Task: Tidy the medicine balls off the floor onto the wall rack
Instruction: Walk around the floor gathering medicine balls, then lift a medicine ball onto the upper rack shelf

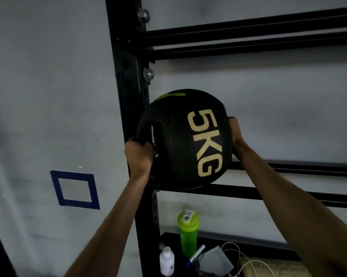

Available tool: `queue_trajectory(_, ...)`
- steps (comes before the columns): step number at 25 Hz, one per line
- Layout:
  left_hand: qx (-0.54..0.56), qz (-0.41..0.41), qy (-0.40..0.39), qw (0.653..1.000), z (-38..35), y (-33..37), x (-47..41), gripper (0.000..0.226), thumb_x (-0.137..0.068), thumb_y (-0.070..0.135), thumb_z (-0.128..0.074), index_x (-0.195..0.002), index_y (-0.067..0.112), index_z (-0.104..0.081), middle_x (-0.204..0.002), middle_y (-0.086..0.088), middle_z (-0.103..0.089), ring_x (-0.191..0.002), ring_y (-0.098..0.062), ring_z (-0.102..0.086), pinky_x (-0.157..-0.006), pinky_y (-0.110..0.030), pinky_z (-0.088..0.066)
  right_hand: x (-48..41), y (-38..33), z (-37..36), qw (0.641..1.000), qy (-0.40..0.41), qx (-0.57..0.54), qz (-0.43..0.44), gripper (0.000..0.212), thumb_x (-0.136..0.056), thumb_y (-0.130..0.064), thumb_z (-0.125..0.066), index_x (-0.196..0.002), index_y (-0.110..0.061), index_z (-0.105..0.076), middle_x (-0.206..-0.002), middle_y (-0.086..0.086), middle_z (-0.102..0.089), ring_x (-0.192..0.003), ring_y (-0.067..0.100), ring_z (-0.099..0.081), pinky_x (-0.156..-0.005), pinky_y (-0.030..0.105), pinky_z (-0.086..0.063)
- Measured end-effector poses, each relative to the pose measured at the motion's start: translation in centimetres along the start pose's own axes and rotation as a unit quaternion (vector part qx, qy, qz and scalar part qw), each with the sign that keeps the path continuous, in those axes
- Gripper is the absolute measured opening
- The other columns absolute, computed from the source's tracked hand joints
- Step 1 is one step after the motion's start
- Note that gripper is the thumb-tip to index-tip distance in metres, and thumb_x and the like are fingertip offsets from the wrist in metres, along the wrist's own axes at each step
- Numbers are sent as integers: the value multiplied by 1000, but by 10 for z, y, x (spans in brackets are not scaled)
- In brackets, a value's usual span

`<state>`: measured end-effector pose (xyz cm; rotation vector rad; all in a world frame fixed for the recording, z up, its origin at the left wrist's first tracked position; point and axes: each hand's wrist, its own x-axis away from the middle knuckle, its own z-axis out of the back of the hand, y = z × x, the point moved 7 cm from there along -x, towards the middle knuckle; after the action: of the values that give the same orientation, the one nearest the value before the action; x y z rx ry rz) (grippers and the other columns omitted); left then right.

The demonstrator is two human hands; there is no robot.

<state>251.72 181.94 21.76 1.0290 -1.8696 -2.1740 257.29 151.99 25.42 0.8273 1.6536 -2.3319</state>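
A black medicine ball marked "5KG" in tan letters, with green patches, sits low against the black wall rack, over its lower pair of rails. My left hand grips the ball's left handle loop. My right hand holds the ball's right side; its fingers are hidden behind the ball. The upper rails carry nothing in view.
Below the rails a dark shelf holds a green shaker bottle, a white bottle, a marker pen, a grey cloth and a white cable. A blue tape square marks the grey wall at left.
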Motion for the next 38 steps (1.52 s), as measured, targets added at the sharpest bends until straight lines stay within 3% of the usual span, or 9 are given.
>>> queue_trajectory(3, 90, 15, -30, 995, -6, -9, 0, 12, -88, 3, -55, -82, 3, -65, -68, -10, -63, -58, -21, -61, -58, -36, -52, -14, 9, -2, 1000, -1, -8, 17, 44, -101, -1, -47, -59, -16, -44, -48, -11, -50, -54, 18, -42, -55, 31, -35)
queue_trajectory(7, 186, 60, -76, 978, -18, -9, 3, 7, -84, 8, -65, -90, 4, -67, -71, -13, -61, -58, -21, -59, -58, -32, -49, -4, 20, -1, 997, -25, -70, -3, 33, -103, -11, -46, -71, -14, -50, -49, -18, -59, -49, -3, -52, -57, 26, -43)
queue_trajectory(10, 197, 51, -16, 979, -20, -5, 4, 11, -74, 17, -68, -66, 14, -61, -58, 0, -60, -53, -17, -58, -56, -30, -47, 17, 18, 10, 995, -5, -85, -44, 18, -105, -14, -43, -98, -8, -58, -84, -7, -69, -75, 8, -63, -66, 26, -48)
queue_trajectory(13, 183, 56, 13, 981, -23, -5, 6, 17, -71, 18, -68, -59, 18, -56, -54, 3, -57, -50, -16, -57, -56, -29, -45, 56, 5, 34, 982, 121, -136, -47, 31, -107, -20, -36, -124, -8, -59, -110, 5, -67, -97, 16, -66, -77, 28, -55)
queue_trajectory(17, 132, 62, 57, 988, -22, 1, 12, 10, -77, 20, -70, -79, 10, -68, -71, -2, -67, -66, -21, -67, -63, -30, -54, 83, -21, 14, 977, 172, -127, 14, 44, -104, -47, -36, -115, -14, -62, -103, 2, -72, -94, 12, -69, -79, 27, -57)
queue_trajectory(23, 71, 43, 83, 993, -48, 8, 33, 21, -78, 26, -75, -92, 14, -65, -86, -3, -69, -83, -25, -68, -80, -44, -58, 68, 3, 23, 967, 193, -167, -10, 41, -109, -29, -31, -86, -13, -62, -74, -5, -65, -66, -2, -62, -61, 15, -49)
queue_trajectory(31, 67, -10, 62, 996, -60, 10, 35, 29, -78, 26, -75, -99, 11, -63, -88, -3, -69, -82, -25, -69, -78, -46, -59, 53, 30, 25, 967, 181, -175, -32, 40, -108, -23, -29, -87, -10, -61, -75, 0, -63, -67, 2, -59, -62, 16, -49)
queue_trajectory(36, 59, -69, -21, 996, -57, -2, 47, 57, -82, 48, -66, -124, 12, -50, -110, -9, -65, -102, -29, -64, -87, -45, -57, 69, 32, 30, 976, 193, -75, -71, 40, -104, -31, -29, -93, -12, -62, -92, 7, -65, -89, 19, -60, -82, 37, -53)
queue_trajectory(38, 55, -113, -33, 992, -49, -14, 65, 64, -87, 46, -68, -133, 6, -46, -125, -14, -58, -114, -28, -59, -96, -40, -52, 92, 24, 33, 980, 189, 8, -63, 36, -105, -25, -33, -108, -6, -64, -100, 6, -63, -91, 18, -57, -72, 18, -47)
